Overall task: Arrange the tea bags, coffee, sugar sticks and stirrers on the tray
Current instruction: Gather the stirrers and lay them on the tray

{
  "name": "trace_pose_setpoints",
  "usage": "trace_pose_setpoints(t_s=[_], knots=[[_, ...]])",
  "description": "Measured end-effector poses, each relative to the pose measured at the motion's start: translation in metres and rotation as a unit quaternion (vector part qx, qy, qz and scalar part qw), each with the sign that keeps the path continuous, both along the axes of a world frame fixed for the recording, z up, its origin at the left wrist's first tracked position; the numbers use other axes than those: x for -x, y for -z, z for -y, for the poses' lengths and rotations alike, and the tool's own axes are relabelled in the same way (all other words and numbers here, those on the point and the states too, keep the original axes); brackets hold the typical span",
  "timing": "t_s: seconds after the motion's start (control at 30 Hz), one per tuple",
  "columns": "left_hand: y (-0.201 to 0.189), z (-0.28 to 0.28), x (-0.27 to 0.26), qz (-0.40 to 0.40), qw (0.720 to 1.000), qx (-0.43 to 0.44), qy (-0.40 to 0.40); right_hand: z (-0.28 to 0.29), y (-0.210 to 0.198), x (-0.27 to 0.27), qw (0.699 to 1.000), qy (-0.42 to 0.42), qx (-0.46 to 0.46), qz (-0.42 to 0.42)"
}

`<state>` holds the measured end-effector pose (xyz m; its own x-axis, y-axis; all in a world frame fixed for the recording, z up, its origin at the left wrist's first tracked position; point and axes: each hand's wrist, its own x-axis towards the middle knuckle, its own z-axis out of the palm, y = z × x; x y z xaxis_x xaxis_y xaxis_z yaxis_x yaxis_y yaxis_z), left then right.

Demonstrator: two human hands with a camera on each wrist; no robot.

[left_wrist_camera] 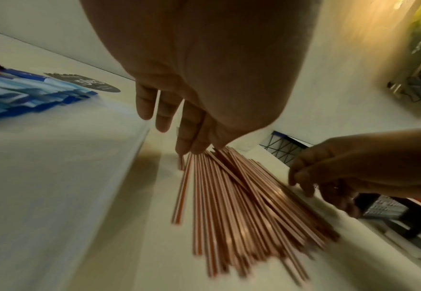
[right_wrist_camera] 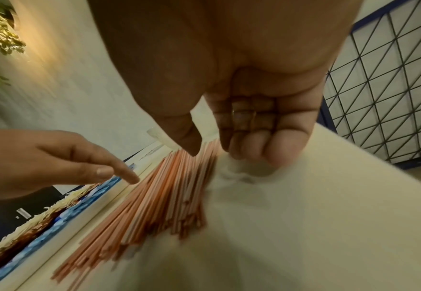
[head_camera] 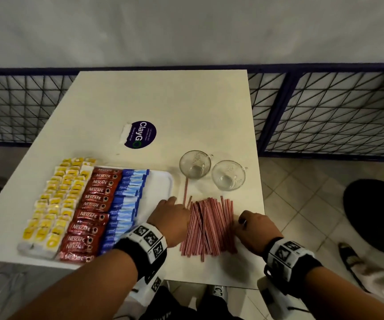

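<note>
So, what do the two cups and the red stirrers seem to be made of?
The two cups look like clear glass: the table shows through them, and their rims glint. The stirrers are probably thin glossy plastic with red and white stripes, though paper cannot be ruled out.

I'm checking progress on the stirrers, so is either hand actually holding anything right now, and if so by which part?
Nothing is held. The left hand and right hand flank the stirrers on the table, fingers at the pile's edges, no grip visible.

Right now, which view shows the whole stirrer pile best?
The head view: the stirrers lie whole on the table beside the tray. Both wrist views show them close but blurred, partly behind fingers.
</note>
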<state>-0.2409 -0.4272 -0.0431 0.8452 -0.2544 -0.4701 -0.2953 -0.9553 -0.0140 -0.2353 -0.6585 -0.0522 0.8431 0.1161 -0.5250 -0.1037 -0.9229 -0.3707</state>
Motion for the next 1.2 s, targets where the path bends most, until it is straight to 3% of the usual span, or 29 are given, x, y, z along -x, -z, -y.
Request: trace_pose_setpoints(t_s=[0.17,0.4,0.77,1.2], knots=[[-0.005,0.017,0.016,-0.02,0.973,0.062,-0.221,-0.025,-0.001,-0.005,1.0,-0.004,0.009,0.001],[0.007,0.06,0.012,-0.029,0.951,0.097,-0.293,-0.046,0.002,-0.01,1.0,-0.008,0.016,-0.014],[0.009,0.048,-0.005,-0.013,0.947,0.125,-0.296,-0.05,0.008,-0.014,0.999,-0.004,0.045,-0.016],[0.001,0.026,-0.01,-0.069,0.937,0.2,-0.278,-0.051,-0.016,-0.004,0.997,0.032,0.06,0.023]])
